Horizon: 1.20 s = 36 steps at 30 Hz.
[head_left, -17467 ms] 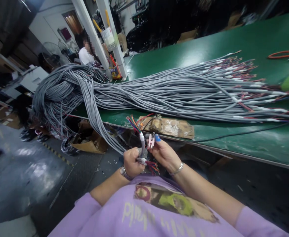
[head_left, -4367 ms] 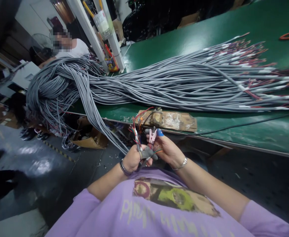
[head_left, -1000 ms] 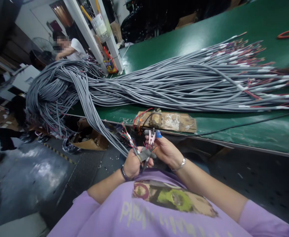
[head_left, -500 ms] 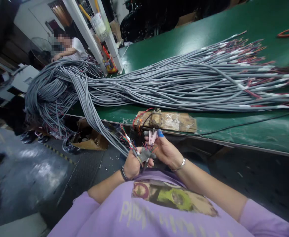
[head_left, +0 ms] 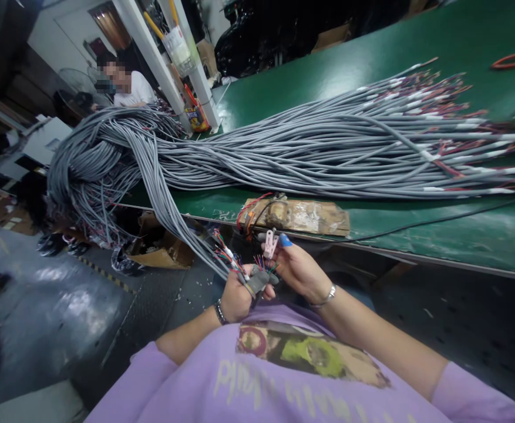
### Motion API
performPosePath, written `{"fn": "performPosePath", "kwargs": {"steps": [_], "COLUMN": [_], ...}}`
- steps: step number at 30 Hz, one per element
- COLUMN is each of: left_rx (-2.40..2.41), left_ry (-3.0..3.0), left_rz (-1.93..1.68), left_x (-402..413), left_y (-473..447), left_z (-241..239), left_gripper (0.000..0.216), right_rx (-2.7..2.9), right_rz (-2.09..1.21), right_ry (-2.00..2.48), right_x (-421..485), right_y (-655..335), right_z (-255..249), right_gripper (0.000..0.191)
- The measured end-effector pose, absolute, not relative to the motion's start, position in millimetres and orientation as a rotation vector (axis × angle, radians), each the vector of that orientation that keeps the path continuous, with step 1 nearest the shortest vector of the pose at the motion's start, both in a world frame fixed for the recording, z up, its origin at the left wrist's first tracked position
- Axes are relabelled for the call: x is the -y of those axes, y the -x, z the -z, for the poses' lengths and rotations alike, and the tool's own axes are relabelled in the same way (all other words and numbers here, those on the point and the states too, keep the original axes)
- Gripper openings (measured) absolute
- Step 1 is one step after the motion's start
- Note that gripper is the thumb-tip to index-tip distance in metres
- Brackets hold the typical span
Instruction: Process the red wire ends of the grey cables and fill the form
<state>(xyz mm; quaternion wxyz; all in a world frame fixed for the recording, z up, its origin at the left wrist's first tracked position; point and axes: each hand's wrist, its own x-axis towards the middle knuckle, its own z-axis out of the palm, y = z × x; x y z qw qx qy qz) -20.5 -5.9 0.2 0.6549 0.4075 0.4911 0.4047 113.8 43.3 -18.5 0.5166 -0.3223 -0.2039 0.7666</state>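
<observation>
My left hand (head_left: 238,296) is closed around the end of a bundle of grey cables (head_left: 172,205). Stripped cable ends with thin coloured wires (head_left: 231,258) stick up beside its fingers. Grey wrapping (head_left: 259,281) covers a finger or thumb of this hand. More fine wires fan out just above the wrapping. My right hand (head_left: 296,267), with blue tape (head_left: 285,240) on a fingertip, pinches a small pink clip-like tool (head_left: 270,244). The clip sits close above the wires in my left hand, seemingly apart from them.
A large pile of grey cables (head_left: 283,153) lies along the green table (head_left: 451,235). A taped wooden block (head_left: 305,216) with wires rests at its near edge. White posts (head_left: 195,76) rise at the back. A person (head_left: 131,88) sits beyond the cables. A cardboard box (head_left: 164,252) stands below.
The pink clip has turned more upright and shifted slightly up, away from the wires. My left hand keeps its hold on the cables.
</observation>
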Motion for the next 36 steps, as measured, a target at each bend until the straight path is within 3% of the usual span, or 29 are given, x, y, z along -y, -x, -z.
{"fn": "performPosePath", "kwargs": {"steps": [5,14,30,36], "left_rx": [-1.153,-1.149,-1.195,-1.237], "left_ry": [-0.876,-0.857,-0.877,-0.937], "left_rz": [-0.945,-0.948,-0.952,-0.954], "left_x": [2.7,1.3,1.8,1.0], "left_y": [16.8,13.0,13.8,13.9], "left_z": [-3.8,-4.3,-2.6,-4.9], "left_gripper": [0.051,0.054,0.051,0.053], "right_rx": [0.641,0.441,0.336,0.466], "right_rz": [-1.551,-1.992,-1.923,-1.924], "right_ry": [0.925,0.631,0.67,0.692], "right_x": [-41.1,-47.4,-49.4,-46.6], "right_y": [-111.2,-110.2,-108.2,-109.2], "right_z": [20.4,21.6,18.8,18.6], "right_gripper": [0.048,0.04,0.028,0.036]}}
